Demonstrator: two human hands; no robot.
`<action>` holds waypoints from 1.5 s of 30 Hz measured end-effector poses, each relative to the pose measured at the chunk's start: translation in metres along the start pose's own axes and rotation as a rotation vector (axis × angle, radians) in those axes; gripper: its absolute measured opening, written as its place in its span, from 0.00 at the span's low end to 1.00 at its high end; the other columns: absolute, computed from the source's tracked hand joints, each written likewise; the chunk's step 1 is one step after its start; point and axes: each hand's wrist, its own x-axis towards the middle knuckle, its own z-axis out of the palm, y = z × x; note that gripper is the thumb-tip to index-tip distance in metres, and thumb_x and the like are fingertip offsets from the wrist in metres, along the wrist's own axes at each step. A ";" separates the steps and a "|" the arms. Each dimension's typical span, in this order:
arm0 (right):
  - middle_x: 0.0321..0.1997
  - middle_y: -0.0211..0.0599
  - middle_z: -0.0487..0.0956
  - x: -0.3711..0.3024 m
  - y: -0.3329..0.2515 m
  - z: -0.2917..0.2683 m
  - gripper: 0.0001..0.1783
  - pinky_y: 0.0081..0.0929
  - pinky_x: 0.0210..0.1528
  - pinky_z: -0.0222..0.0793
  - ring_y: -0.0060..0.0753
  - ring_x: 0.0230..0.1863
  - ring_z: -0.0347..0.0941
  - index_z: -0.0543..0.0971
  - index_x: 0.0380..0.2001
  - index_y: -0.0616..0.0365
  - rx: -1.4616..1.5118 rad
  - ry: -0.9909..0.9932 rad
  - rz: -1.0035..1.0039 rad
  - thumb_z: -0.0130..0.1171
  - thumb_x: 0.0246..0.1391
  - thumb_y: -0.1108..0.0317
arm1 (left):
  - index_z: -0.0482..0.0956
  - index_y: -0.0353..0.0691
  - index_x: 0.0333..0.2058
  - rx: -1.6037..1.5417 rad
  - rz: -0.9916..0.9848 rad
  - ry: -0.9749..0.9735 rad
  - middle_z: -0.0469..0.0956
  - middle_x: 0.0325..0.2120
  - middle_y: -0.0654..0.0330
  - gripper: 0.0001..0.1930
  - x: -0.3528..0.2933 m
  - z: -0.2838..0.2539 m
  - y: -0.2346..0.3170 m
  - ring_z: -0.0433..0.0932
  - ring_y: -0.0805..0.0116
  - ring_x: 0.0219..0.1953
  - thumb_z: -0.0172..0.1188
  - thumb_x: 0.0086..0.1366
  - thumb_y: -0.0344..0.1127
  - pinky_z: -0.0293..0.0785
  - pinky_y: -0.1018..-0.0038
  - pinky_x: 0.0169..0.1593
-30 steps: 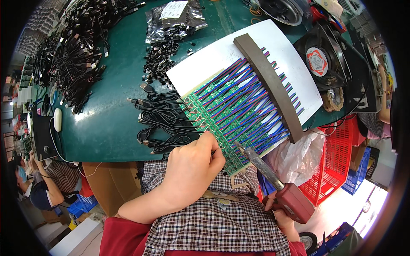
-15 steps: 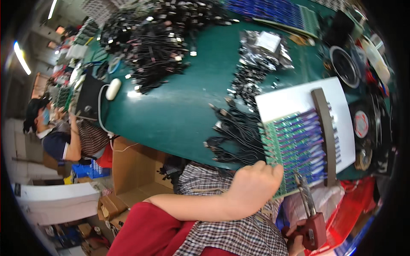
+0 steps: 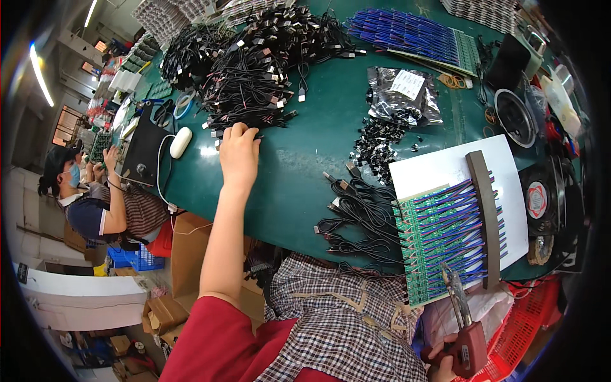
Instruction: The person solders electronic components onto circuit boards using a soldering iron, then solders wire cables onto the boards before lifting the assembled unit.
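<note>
My left hand (image 3: 239, 158) reaches over the green table to the near edge of a big heap of black USB cables (image 3: 254, 79). Its fingers are bent down among the plug ends; whatever lies between the fingertips is hidden. Low on the right, my right hand (image 3: 442, 361) is closed round the red handle of a soldering gun (image 3: 468, 347). The gun's metal tip points up at the lower edge of a green circuit board panel (image 3: 420, 254) with rows of blue and purple wires. A dark bar (image 3: 484, 216) lies across those wires, on a white sheet (image 3: 433, 159).
A smaller bunch of black cables (image 3: 363, 216) lies left of the panel. Behind it are small black parts (image 3: 375, 149) and a plastic bag (image 3: 404, 95). More wired boards (image 3: 414, 38) lie at the back. A co-worker (image 3: 95, 197) sits at left; an open cardboard box (image 3: 191, 254) stands below the table.
My left hand has moved from the panel's left edge, away and to the left, to the cable heap. The right hand with the soldering gun has barely moved.
</note>
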 end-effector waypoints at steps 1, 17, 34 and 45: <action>0.26 0.37 0.74 -0.001 0.001 -0.001 0.30 0.20 0.26 0.65 0.26 0.22 0.70 0.71 0.42 0.66 0.001 0.005 -0.003 0.62 0.47 0.50 | 0.79 0.37 0.32 -0.030 0.024 -0.041 0.74 0.34 0.59 0.07 0.001 0.005 -0.008 0.72 0.57 0.40 0.60 0.53 0.26 0.70 0.63 0.43; 0.27 0.38 0.76 -0.009 -0.037 0.027 0.29 0.22 0.30 0.68 0.27 0.26 0.73 0.72 0.43 0.69 0.204 -0.011 0.095 0.67 0.45 0.56 | 0.80 0.32 0.31 -0.874 0.901 -0.264 0.74 0.28 0.57 0.12 -0.064 -0.105 0.185 0.75 0.67 0.25 0.63 0.44 0.25 0.73 0.75 0.26; 0.25 0.34 0.81 -0.022 0.001 -0.011 0.34 0.20 0.31 0.73 0.27 0.26 0.80 0.69 0.49 0.71 -0.149 -0.152 -0.043 0.69 0.41 0.62 | 0.78 0.30 0.34 -0.759 1.036 -0.353 0.72 0.30 0.55 0.16 -0.068 -0.091 0.209 0.74 0.66 0.26 0.61 0.42 0.26 0.74 0.75 0.28; 0.26 0.36 0.81 -0.019 0.007 -0.017 0.36 0.22 0.33 0.74 0.31 0.28 0.81 0.69 0.50 0.71 -0.178 -0.227 -0.115 0.70 0.42 0.58 | 0.78 0.30 0.33 -0.763 1.052 -0.372 0.72 0.29 0.57 0.14 -0.066 -0.090 0.208 0.74 0.67 0.26 0.61 0.42 0.26 0.74 0.76 0.27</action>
